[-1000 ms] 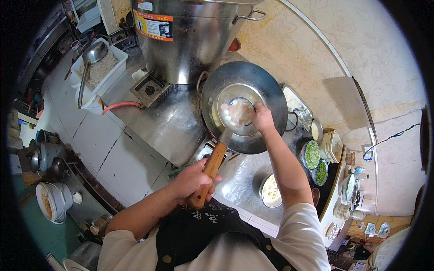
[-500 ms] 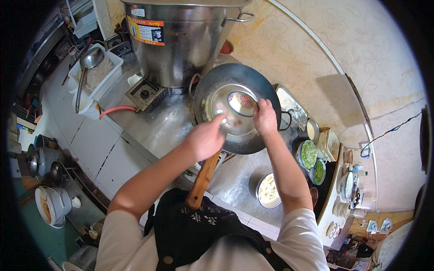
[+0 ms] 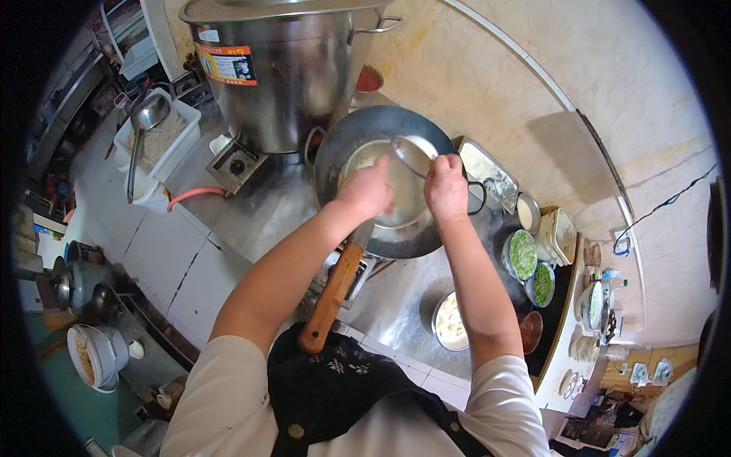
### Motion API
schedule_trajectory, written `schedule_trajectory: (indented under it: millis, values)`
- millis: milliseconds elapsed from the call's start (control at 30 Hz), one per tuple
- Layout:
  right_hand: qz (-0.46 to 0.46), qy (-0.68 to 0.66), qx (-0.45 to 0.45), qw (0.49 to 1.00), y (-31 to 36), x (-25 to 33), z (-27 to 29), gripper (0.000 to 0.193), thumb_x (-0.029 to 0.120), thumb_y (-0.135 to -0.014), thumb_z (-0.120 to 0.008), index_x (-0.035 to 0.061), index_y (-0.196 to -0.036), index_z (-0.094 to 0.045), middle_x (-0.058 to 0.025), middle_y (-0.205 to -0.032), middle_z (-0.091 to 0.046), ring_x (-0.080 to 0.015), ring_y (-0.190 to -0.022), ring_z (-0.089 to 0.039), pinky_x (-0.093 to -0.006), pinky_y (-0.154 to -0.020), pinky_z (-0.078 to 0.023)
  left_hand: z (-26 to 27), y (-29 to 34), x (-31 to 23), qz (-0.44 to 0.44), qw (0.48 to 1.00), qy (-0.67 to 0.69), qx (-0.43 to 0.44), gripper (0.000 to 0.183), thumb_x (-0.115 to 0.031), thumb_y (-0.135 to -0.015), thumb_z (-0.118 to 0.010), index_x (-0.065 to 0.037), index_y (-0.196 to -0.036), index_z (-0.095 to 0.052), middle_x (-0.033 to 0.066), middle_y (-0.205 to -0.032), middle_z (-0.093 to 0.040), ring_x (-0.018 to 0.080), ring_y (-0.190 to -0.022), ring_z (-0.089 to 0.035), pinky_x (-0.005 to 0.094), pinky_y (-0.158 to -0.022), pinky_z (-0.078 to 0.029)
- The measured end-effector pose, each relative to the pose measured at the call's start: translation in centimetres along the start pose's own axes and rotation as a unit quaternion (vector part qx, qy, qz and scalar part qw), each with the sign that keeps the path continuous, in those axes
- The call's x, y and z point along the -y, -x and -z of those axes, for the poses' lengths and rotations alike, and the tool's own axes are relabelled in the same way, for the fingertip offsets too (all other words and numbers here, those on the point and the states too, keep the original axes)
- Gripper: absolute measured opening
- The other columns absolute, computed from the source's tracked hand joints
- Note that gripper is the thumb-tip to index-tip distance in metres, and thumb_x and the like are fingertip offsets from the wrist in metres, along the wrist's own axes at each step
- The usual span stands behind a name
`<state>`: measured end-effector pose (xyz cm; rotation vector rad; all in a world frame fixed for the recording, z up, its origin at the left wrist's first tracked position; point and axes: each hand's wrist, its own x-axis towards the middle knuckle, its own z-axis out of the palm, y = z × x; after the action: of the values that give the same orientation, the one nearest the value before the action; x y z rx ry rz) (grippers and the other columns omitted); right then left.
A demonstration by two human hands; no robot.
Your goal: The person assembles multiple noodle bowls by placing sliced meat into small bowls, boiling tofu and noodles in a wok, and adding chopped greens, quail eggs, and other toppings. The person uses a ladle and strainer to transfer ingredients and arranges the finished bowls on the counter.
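Note:
A round metal pan (image 3: 407,212) with pale, cloudy liquid in it sits inside a large dark wok (image 3: 426,126). Its long wooden handle (image 3: 332,297) points back toward my apron. Over the pan's right side, my right hand (image 3: 447,189) grips a small white bowl (image 3: 416,155) with a dark rim by its edge, tilted. My left hand (image 3: 368,189) is above the left part of the pan, near pale bits in the liquid. Its fingers are blurred and partly hidden, so I cannot make out whether they hold anything.
A tall steel stockpot (image 3: 274,91) stands behind the wok. To the right are bowls of chopped greens (image 3: 523,255), a metal tray (image 3: 487,175) and a bowl of pale pieces (image 3: 451,324). A ladle (image 3: 150,113) rests on a white tub (image 3: 190,126) at left, near a red hose (image 3: 194,192).
The small bowl in my right hand has tipped further, its inside now less visible. My left hand has moved forward over the pan. The white bits at its fingertips no longer show clearly.

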<state>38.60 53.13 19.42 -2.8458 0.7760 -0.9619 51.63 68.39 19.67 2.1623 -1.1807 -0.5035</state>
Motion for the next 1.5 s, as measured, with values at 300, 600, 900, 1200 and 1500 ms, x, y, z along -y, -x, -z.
schedule_trajectory:
  millis: [300, 600, 900, 1200, 1500]
  values:
    - [-0.117, 0.004, -0.090, 0.989, 2.9, -5.2, 1.8, 0.012, 0.009, -0.090, -0.060, -0.0011, -0.096, -0.057, -0.0240, -0.097, -0.062, -0.0434, -0.082, -0.066, -0.0502, -0.075, -0.056, 2.2, 14.4, 11.3, 0.094, 0.976, 0.103, -0.167, 0.037, -0.011, -0.088, -0.059, -0.006, -0.124, -0.059, 0.0108, -0.075, -0.063, 0.0230, -0.068, -0.062, 0.0373, -0.065, -0.050]
    - [-0.513, -0.600, -0.092, 0.606, 21.3, -1.5, 7.8, 0.014, 0.008, -0.100, -0.054, 0.0057, -0.114, -0.056, -0.0095, -0.104, -0.069, -0.0165, -0.079, -0.067, -0.0283, -0.056, -0.053, 8.0, 29.4, 27.1, 0.336, 0.879, 0.126, -0.315, 0.036, -0.009, -0.088, -0.059, -0.001, -0.123, -0.059, 0.0053, -0.078, -0.064, 0.0155, -0.068, -0.059, 0.0320, -0.064, -0.049]
    - [-0.532, -0.704, 0.190, 0.431, 25.8, 18.3, 2.2, 0.015, 0.008, -0.101, -0.052, 0.0024, -0.114, -0.059, -0.0124, -0.107, -0.069, -0.0255, -0.090, -0.072, -0.0380, -0.067, -0.063, 21.9, 23.9, 43.2, 0.361, 0.839, -0.182, -0.365, 0.058, -0.023, -0.083, -0.072, 0.005, -0.129, -0.051, 0.0293, -0.127, -0.056, 0.0433, -0.120, -0.053, 0.0486, -0.103, -0.045]
    - [-0.636, -0.605, 0.018, 0.478, 16.8, 30.8, -20.9, 0.012, 0.006, -0.097, -0.058, 0.0008, -0.106, -0.053, -0.0150, -0.094, -0.068, -0.0240, -0.072, -0.069, -0.0335, -0.053, -0.059, 32.9, 15.8, 59.7, 0.243, 0.881, -0.285, -0.289, 0.075, -0.032, -0.081, -0.079, 0.013, -0.132, -0.046, 0.0311, -0.125, -0.056, 0.0445, -0.124, -0.049, 0.0486, -0.105, -0.042]
    - [-0.704, -0.345, 0.040, 0.619, 13.5, 40.8, -23.9, 0.029, 0.024, -0.099, -0.062, 0.0023, -0.115, -0.052, -0.0119, -0.088, -0.061, -0.0210, -0.061, -0.062, -0.0358, -0.050, -0.056, 35.3, 14.4, 61.3, 0.309, 0.907, 0.059, -0.278, 0.046, -0.016, -0.096, -0.062, 0.002, -0.132, -0.039, 0.0283, -0.119, -0.062, 0.0460, -0.106, -0.062, 0.0498, -0.091, -0.049]
